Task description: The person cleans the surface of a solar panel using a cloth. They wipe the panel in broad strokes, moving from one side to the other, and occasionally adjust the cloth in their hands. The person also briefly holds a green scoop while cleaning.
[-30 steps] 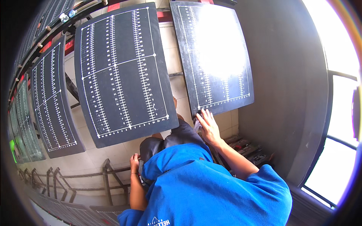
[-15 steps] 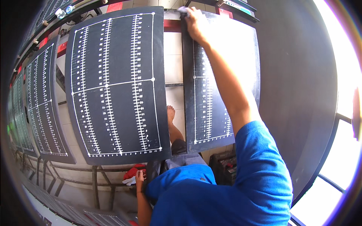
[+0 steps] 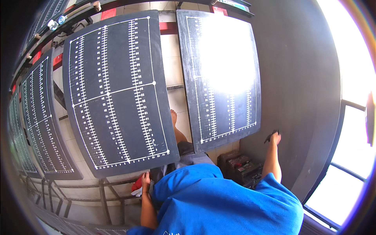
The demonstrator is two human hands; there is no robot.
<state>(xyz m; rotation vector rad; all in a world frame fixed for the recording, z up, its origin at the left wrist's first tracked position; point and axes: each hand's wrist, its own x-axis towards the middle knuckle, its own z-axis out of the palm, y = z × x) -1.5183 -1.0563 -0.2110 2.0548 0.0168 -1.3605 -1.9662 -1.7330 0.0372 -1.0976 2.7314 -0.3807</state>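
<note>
R hand [image 3: 276,138] out R of glare-lit blk scale board [image 3: 221,84], grip closed on small dk rag [image 3: 268,138]; L hand [image 3: 145,182] nr red/wht cloth [image 3: 137,185], can't tell its grip.

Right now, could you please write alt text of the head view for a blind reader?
A person's right hand, seemingly holding something dark, is beside a dark grey wall, right of a black rectangular board with white scales and glare; the left hand is near red and white fabric.

Right arm [image 3: 272,162] was stuck way out to the side, right hand [image 3: 276,138] balled up, left hand [image 3: 146,180] just kinda down by the left side.
</note>
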